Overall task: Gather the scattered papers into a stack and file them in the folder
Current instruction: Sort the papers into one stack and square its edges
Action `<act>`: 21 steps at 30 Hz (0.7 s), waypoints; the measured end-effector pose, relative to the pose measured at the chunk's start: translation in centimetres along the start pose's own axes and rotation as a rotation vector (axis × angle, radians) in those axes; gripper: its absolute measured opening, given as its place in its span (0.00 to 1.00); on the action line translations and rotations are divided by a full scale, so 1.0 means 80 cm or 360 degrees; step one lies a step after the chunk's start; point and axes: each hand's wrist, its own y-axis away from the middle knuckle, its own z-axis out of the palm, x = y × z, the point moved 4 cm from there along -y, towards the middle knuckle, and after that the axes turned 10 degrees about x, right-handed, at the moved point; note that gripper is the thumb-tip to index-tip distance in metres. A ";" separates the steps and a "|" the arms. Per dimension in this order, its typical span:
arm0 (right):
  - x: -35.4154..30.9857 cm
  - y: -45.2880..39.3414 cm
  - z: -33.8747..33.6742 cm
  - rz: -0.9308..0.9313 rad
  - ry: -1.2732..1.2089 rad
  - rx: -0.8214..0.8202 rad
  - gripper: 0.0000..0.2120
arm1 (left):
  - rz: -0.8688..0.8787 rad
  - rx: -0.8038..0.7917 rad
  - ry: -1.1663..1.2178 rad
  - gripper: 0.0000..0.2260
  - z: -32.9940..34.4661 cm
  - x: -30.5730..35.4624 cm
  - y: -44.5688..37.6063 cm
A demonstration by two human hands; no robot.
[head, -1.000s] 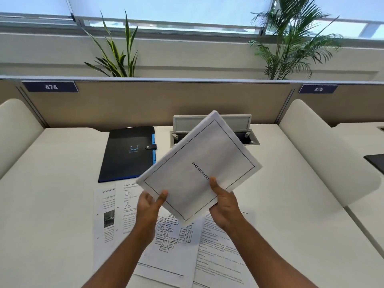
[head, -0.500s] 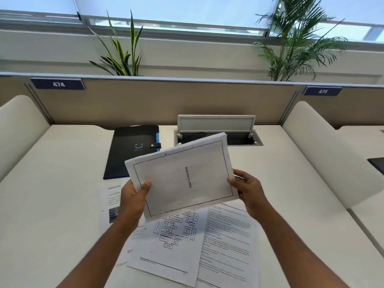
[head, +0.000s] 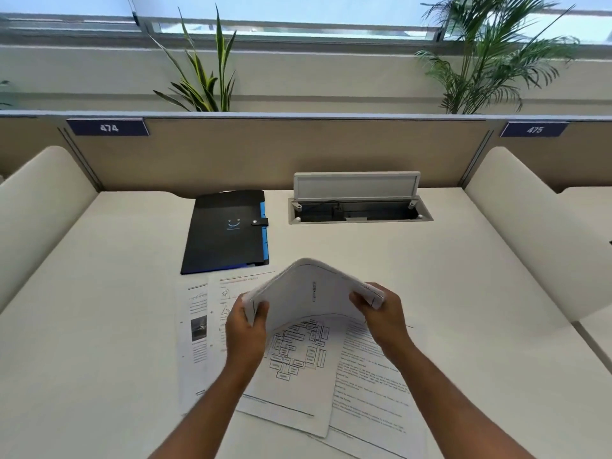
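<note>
Above the desk (head: 99, 326), left hand (head: 246, 329) and right hand (head: 381, 313) each grip the bowed stack (head: 314, 293); squeezing harder could crease it or spill pages.

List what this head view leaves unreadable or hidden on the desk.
- Loose sheets: body text too small and blurred; partly covered by both forearms, and the lowest runs off the bottom edge.
- Held stack: its heading is too small; sheet count unclear.
- Folder: clasped, contents hidden.
- Desk power box: interior too dark.
</note>
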 end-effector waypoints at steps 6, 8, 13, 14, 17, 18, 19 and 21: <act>0.008 0.012 0.011 0.0060 -0.0126 0.0143 0.08 | 0.0038 0.0087 0.0012 0.17 0.004 0.002 0.004; 0.019 0.019 0.012 0.0140 -0.0056 0.0114 0.12 | 0.0038 0.0055 -0.0069 0.19 0.007 -0.010 0.007; -0.011 0.017 -0.015 -0.0584 0.0324 0.0335 0.36 | 0.0782 0.0191 -0.0184 0.25 -0.027 0.009 0.002; -0.019 0.016 -0.018 -0.0858 0.0514 0.0347 0.39 | 0.0953 0.0184 -0.0279 0.26 -0.031 0.013 0.000; -0.033 0.016 -0.011 -0.1272 0.1057 0.0250 0.41 | 0.1175 0.0101 -0.0495 0.23 -0.031 0.016 -0.001; -0.033 0.014 -0.009 -0.1290 0.1175 0.0243 0.40 | 0.1183 0.0072 -0.0517 0.22 -0.030 0.017 -0.002; -0.031 0.013 -0.010 -0.1292 0.1236 0.0245 0.40 | 0.1183 0.0045 -0.0518 0.21 -0.029 0.017 -0.001; -0.027 0.012 -0.011 -0.1282 0.1257 0.0245 0.41 | 0.1184 0.0020 -0.0502 0.21 -0.028 0.018 -0.002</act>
